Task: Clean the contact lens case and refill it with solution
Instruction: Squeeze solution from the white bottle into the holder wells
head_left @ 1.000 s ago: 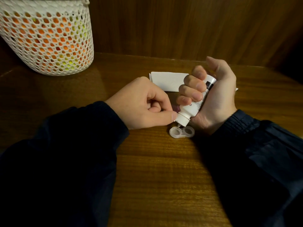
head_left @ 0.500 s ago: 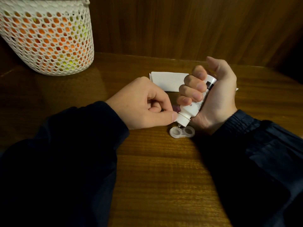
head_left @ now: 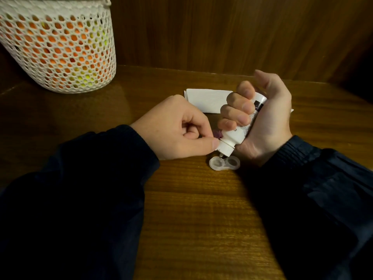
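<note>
The clear contact lens case (head_left: 224,163) lies open on the wooden table (head_left: 201,219), both wells facing up. My right hand (head_left: 262,118) grips a small white solution bottle (head_left: 236,134) tilted nozzle-down, its tip just over the case's left well. My left hand (head_left: 177,130) is curled beside it, the thumb tip touching the bottle's white collar. A small purple cap (head_left: 278,135) shows at the left fingertips, mostly hidden between hand and bottle.
A folded white tissue (head_left: 203,100) lies behind my hands. A white mesh basket (head_left: 60,49) with orange and yellow contents stands at the back left. A dark wooden wall (head_left: 222,33) closes the table's far edge.
</note>
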Action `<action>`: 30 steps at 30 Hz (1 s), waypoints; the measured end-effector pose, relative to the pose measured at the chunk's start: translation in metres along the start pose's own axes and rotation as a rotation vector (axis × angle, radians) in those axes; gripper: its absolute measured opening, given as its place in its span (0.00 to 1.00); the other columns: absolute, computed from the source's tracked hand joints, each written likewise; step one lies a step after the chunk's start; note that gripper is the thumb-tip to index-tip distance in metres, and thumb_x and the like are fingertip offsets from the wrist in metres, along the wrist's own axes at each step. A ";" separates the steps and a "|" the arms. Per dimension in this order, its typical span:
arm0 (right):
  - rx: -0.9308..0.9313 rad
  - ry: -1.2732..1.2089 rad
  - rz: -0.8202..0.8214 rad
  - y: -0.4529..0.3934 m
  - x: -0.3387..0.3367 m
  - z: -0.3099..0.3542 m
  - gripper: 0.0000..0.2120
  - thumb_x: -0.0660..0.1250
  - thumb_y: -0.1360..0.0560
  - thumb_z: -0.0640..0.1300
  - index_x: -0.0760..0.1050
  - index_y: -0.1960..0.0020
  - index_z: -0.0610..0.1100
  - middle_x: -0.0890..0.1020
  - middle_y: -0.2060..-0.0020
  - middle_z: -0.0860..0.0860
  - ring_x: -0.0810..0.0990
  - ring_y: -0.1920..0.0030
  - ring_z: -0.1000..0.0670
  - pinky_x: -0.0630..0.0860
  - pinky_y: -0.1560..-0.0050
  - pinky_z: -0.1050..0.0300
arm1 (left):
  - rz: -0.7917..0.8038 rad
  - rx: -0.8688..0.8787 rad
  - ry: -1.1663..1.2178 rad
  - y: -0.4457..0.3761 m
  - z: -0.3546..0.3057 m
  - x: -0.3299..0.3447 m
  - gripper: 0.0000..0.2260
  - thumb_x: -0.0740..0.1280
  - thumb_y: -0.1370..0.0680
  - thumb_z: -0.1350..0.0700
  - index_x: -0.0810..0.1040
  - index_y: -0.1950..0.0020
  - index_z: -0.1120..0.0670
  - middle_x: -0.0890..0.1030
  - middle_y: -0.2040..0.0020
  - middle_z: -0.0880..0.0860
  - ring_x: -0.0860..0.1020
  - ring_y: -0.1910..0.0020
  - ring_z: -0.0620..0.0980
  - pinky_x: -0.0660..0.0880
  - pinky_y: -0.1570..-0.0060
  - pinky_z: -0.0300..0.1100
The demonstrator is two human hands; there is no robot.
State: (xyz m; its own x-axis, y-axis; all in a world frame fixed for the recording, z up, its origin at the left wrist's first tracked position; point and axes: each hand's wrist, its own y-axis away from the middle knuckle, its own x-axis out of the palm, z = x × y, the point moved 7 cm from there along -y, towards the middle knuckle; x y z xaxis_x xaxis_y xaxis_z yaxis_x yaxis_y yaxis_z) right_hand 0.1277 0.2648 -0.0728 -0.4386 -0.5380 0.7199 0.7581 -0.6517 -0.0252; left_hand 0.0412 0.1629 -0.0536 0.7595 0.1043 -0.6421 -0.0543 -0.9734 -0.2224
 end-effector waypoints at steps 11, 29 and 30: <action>0.038 -0.073 0.102 -0.001 0.001 -0.003 0.24 0.57 0.17 0.57 0.71 0.67 0.45 0.70 0.77 0.52 0.68 0.80 0.54 0.69 0.74 0.63 | -0.030 0.015 -0.007 -0.001 0.002 -0.001 0.05 0.75 0.23 0.57 0.88 0.58 0.57 0.79 0.69 0.65 0.75 0.71 0.64 0.69 0.71 0.34; -0.043 0.110 0.052 0.008 0.000 0.024 0.25 0.55 0.17 0.60 0.68 0.65 0.44 0.68 0.77 0.51 0.64 0.79 0.53 0.65 0.73 0.62 | -0.071 0.026 -0.028 -0.003 0.001 0.008 0.08 0.76 0.23 0.48 0.89 0.52 0.52 0.76 0.71 0.61 0.68 0.75 0.45 0.64 0.72 0.29; -0.037 0.111 0.049 0.008 0.000 0.022 0.25 0.55 0.18 0.60 0.68 0.66 0.44 0.67 0.77 0.51 0.64 0.79 0.53 0.65 0.73 0.62 | -0.065 0.024 -0.035 -0.003 0.001 0.008 0.08 0.75 0.23 0.48 0.89 0.52 0.51 0.76 0.71 0.61 0.68 0.75 0.46 0.65 0.72 0.29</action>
State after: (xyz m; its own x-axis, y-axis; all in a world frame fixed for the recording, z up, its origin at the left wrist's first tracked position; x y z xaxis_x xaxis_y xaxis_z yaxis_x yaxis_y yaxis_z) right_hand 0.1447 0.2715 -0.0577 -0.4540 -0.6244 0.6356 0.7623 -0.6415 -0.0857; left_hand 0.0464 0.1667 -0.0590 0.7392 0.1748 -0.6505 -0.0216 -0.9591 -0.2823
